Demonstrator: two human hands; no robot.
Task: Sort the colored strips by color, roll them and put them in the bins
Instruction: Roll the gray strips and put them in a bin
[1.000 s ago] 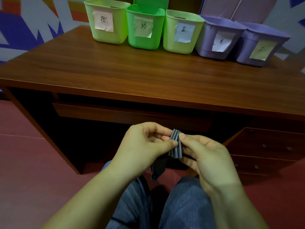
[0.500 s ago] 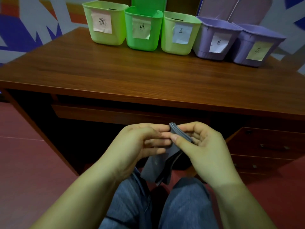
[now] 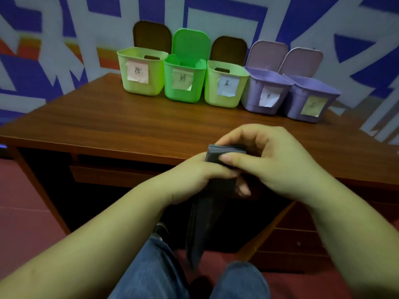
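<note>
Both hands, left hand and right hand, pinch grey strips.

Bare forearms, no sleeves in view; blue denim jeans (slightly faded) cover both legs.

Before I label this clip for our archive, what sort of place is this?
Probably an office or activity room set up for a sorting task: a wooden desk with drawers, five labelled bins along its back edge, and a wall painted in blue and white shapes.
</note>
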